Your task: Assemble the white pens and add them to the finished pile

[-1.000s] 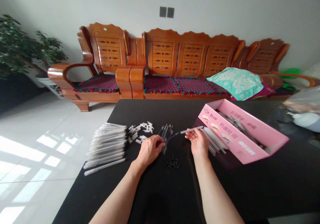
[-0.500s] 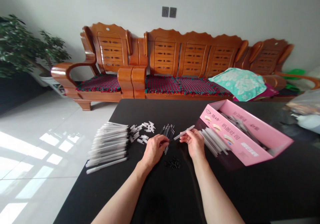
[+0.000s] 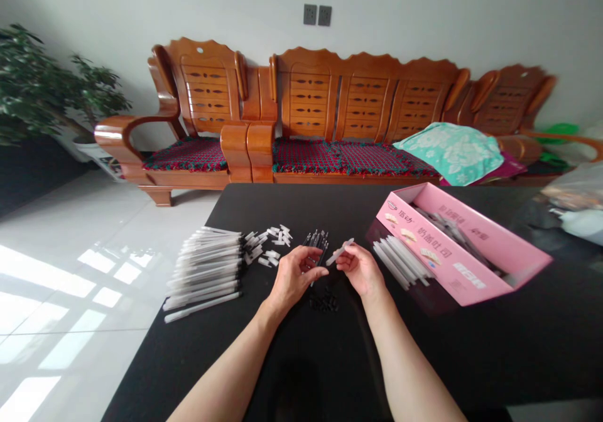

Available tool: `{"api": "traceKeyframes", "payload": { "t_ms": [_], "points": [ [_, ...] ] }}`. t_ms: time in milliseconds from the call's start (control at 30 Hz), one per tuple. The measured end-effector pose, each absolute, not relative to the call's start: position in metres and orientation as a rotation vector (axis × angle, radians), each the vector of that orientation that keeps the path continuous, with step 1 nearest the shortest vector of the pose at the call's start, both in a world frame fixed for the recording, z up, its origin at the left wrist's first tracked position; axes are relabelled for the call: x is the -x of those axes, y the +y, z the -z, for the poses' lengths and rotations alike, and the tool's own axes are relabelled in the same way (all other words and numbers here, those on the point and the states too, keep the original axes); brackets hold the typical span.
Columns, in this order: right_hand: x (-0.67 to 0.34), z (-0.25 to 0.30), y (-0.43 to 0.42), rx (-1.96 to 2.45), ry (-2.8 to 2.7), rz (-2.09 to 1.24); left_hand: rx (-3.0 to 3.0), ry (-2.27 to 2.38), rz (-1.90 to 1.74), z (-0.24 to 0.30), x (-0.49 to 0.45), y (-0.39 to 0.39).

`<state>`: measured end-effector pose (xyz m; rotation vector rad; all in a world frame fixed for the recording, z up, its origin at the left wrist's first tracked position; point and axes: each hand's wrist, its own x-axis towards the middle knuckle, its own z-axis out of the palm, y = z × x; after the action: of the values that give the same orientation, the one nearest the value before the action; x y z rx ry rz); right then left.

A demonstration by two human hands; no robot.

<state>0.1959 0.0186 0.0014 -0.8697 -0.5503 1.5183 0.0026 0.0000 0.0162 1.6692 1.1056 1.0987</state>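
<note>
In the head view, my right hand pinches a translucent white pen barrel, which slants just to the right of the refills. My left hand is at the pile of dark pen refills, thumb and forefinger closed around what looks like one thin refill; the fingers partly hide it. Small black plugs lie in a heap below the hands. Left of my left hand are short white pen caps and a stack of capped pens.
More empty barrels lie to the right, beside a pink box holding more pen parts. All are on a black table. Behind it stands a wooden sofa with a turquoise cloth. A plastic bag is at the far right.
My right hand has brought the barrel slightly left, closer to my left hand. The left hand has turned, with its thumb stretched further to the right.
</note>
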Motion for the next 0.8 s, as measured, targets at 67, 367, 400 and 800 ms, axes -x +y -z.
{"api": "traceKeyframes", "payload": {
  "t_ms": [67,367,400,800],
  "points": [
    [-0.201,0.0,0.021,0.862,-0.427,-1.498,-1.794,1.158,-1.087,-0.02,-0.003,-0.003],
    [-0.208,-0.003,0.024,0.792,-0.232,-1.463,-2.435,0.779,-0.637,-0.019,-0.006,-0.008],
    [-0.208,-0.003,0.024,0.79,-0.216,-1.466,-2.461,0.77,-0.603,-0.018,-0.007,-0.008],
    [-0.204,-0.003,0.022,0.793,-0.247,-1.475,-1.731,1.078,-1.019,-0.024,-0.003,-0.005]
  ]
}}
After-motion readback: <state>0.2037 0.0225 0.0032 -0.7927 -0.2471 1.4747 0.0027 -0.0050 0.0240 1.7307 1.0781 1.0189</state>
